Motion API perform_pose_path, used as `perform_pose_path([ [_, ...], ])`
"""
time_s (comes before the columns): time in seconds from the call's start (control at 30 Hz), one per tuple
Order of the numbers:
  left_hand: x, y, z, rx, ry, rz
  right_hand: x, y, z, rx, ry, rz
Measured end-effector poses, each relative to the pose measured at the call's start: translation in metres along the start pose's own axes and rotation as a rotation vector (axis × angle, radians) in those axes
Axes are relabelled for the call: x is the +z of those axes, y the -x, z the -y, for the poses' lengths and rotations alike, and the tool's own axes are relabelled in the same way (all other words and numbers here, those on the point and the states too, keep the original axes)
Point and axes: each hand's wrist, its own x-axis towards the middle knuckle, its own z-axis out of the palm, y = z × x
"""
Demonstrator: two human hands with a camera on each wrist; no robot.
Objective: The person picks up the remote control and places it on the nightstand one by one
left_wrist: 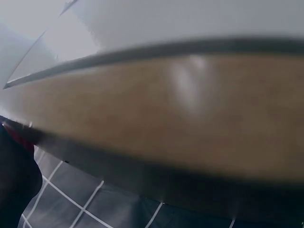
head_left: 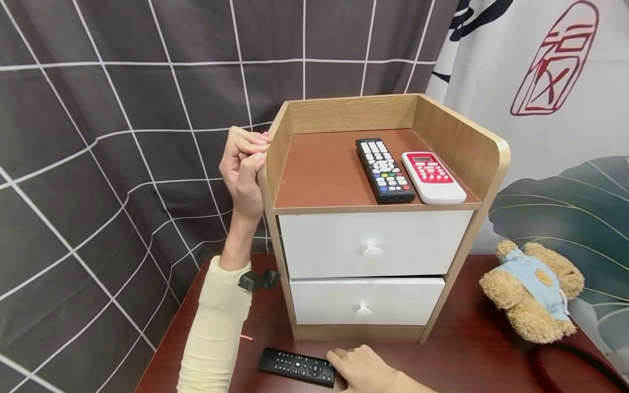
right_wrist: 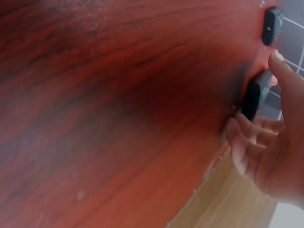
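Note:
My left hand (head_left: 245, 164) grips the upper left side panel of a small wooden cabinet (head_left: 361, 114), thumb and fingers at its edge. The left wrist view shows the cabinet's wooden side edge (left_wrist: 166, 104) up close. Below, on the dark red table, lies a black remote control (head_left: 297, 367). My right hand (head_left: 363, 371) is at that remote's right end. Seen from the right wrist, the thumb (right_wrist: 280, 64) stands apart from the bent fingers, with the black remote (right_wrist: 254, 97) showing between them.
On the cabinet's brown top lie a black TV remote (head_left: 385, 172) and a white and red remote (head_left: 433, 177). Two white drawers (head_left: 361, 303) face me. A teddy bear (head_left: 535, 292) lies at right. Another black object (right_wrist: 272, 26) shows on the table. A grid-patterned curtain (head_left: 123, 164) hangs behind.

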Motion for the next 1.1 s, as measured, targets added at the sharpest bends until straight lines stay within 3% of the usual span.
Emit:
perform_pose_path([
  [0.13, 0.001, 0.000, 0.001, 0.002, 0.006, 0.005, 0.006, -0.005, 0.003, 0.023, -0.013, 0.036],
  [0.3, 0.006, 0.001, 0.005, -0.010, 0.012, 0.024, 0.006, -0.002, -0.004, 0.060, -0.123, 0.091],
  [0.47, 0.002, 0.000, 0.005, 0.003, -0.011, 0.008, 0.010, -0.004, -0.005, 0.027, -0.165, 0.074],
  [0.6, -0.003, 0.000, 0.002, 0.006, -0.025, 0.009, 0.012, -0.007, -0.001, 0.104, -0.301, 0.086],
  [0.67, -0.003, 0.002, 0.003, 0.001, -0.027, 0.006, 0.013, -0.003, 0.004, 0.180, -0.429, 0.101],
  [0.73, -0.004, 0.003, 0.003, -0.001, -0.034, 0.003, 0.014, 0.001, 0.009, 0.258, -0.631, 0.118],
  [0.83, -0.003, 0.003, 0.003, 0.003, -0.040, -0.005, 0.012, 0.006, 0.017, 0.395, -1.090, 0.159],
  [0.9, -0.002, 0.002, 0.004, 0.008, -0.045, -0.007, 0.007, 0.008, 0.021, 0.508, -1.329, 0.177],
  [1.0, -0.002, -0.001, 0.003, 0.013, -0.047, -0.006, -0.005, 0.013, 0.022, 0.619, -1.523, 0.227],
  [1.1, -0.002, 0.000, 0.003, 0.010, -0.045, -0.007, -0.018, 0.021, 0.018, 0.583, -1.637, 0.280],
])
